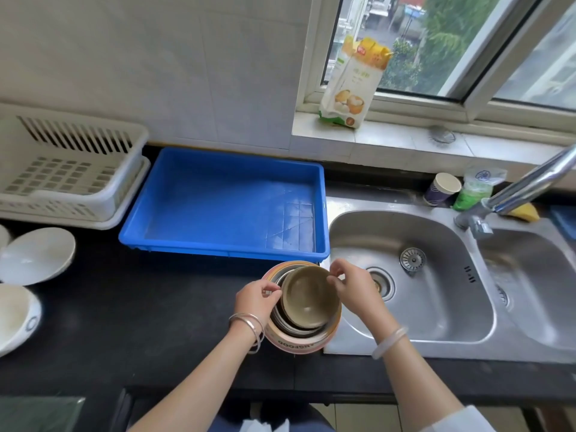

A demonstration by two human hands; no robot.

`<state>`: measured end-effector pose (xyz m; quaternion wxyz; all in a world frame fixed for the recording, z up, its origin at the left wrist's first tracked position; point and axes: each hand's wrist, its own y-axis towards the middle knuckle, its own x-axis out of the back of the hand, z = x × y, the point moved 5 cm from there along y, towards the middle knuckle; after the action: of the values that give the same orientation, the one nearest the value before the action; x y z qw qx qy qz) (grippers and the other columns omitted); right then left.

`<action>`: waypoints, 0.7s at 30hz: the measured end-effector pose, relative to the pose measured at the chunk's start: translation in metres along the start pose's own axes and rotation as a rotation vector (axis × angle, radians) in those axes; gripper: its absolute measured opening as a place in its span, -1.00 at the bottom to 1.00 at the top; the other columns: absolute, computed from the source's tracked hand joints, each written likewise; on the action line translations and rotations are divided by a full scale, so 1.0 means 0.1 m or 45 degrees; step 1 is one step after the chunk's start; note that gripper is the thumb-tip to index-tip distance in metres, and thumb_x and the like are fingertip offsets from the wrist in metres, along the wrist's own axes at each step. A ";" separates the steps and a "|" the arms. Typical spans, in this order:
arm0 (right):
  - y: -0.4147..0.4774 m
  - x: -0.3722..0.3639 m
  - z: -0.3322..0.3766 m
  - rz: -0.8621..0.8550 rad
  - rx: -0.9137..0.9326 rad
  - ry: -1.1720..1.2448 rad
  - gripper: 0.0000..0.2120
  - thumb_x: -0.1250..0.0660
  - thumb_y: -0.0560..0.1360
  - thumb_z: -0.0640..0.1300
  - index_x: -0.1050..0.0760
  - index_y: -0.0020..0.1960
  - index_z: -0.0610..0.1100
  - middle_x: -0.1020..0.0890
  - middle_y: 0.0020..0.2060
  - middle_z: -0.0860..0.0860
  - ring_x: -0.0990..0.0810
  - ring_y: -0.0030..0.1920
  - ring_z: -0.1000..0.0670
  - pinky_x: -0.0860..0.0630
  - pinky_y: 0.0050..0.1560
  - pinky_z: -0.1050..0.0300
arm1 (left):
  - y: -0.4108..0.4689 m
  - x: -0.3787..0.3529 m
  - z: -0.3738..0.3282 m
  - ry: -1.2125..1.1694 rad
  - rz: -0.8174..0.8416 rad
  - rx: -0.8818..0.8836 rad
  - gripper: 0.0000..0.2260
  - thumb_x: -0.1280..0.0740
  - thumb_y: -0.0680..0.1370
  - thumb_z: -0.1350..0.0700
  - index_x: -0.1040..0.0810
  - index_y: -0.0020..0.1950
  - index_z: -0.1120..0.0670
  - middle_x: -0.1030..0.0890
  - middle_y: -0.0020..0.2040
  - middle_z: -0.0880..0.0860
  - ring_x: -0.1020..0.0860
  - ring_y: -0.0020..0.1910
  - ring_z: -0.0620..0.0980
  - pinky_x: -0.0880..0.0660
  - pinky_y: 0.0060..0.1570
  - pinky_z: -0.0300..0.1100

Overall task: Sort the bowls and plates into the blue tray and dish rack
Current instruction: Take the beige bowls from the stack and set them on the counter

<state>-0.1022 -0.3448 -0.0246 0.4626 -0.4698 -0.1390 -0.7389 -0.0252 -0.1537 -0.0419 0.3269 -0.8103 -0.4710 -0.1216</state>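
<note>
A stack of nested bowls stands on the black counter in front of the blue tray (224, 198). The outer pink bowl (299, 339) holds a steel bowl and, on top, a tilted olive-brown bowl (307, 296). My left hand (257, 299) pinches the brown bowl's left rim. My right hand (352, 283) pinches its right rim. The blue tray holds nothing. The white dish rack (67, 169) stands at the far left, with nothing visible in it. White bowls lie upside down or tilted at the left edge: one (36, 255) and another (15, 316).
A double steel sink (436, 275) with a tap (530, 185) lies to the right of the stack. Behind it stand a paper cup (442, 188), a green bag and a yellow sponge. A flour bag (353, 85) stands on the windowsill.
</note>
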 end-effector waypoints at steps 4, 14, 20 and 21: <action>0.01 0.04 -0.04 0.010 -0.071 0.139 -0.89 -0.28 0.52 -0.15 -0.38 -0.16 -0.05 -0.61 -0.21 -0.04 -0.58 -0.23 -0.15 -0.54 -0.27 0.12 | 0.03 -0.01 -0.04 0.087 -0.003 -0.004 -0.97 -0.36 0.48 0.12 -0.58 -0.11 0.04 -0.61 -0.08 -0.01 -0.53 -0.09 -0.10 -0.44 -0.10 -0.27; -0.02 0.23 -0.08 -0.067 -0.204 0.431 -0.83 -0.26 0.55 -0.20 -0.37 -0.20 -0.04 -0.60 -0.28 0.02 -0.58 -0.50 0.13 -0.53 -0.54 0.24 | 0.05 0.01 -0.16 0.095 -0.104 -0.049 -0.88 -0.32 0.49 0.15 -0.49 -0.25 0.02 -0.56 -0.12 0.01 -0.51 -0.17 -0.07 -0.41 -0.27 -0.30; -0.04 0.31 0.15 -0.089 -0.128 0.566 -0.86 -0.29 0.54 -0.20 -0.46 -0.16 -0.01 -0.64 -0.21 -0.06 -0.60 -0.39 0.05 -0.57 -0.46 0.19 | 0.08 0.20 -0.18 -0.081 -0.080 -0.040 -0.85 -0.33 0.48 0.14 -0.47 -0.30 -0.01 -0.55 -0.29 -0.07 -0.50 -0.28 -0.17 -0.35 -0.38 -0.35; -0.04 0.32 0.21 -0.092 -0.114 0.590 -0.88 -0.29 0.54 -0.21 -0.47 -0.15 -0.02 -0.64 -0.20 -0.06 -0.60 -0.38 0.04 -0.59 -0.45 0.17 | 0.09 0.26 -0.17 -0.108 -0.092 -0.026 -0.85 -0.33 0.47 0.13 -0.47 -0.29 0.00 -0.56 -0.28 -0.06 -0.51 -0.27 -0.15 -0.38 -0.36 -0.33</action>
<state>-0.0977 -0.3473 0.0132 0.4340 -0.3024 -0.0130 -0.8486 -0.0023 -0.1501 -0.0193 0.2938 -0.8005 -0.5120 -0.1035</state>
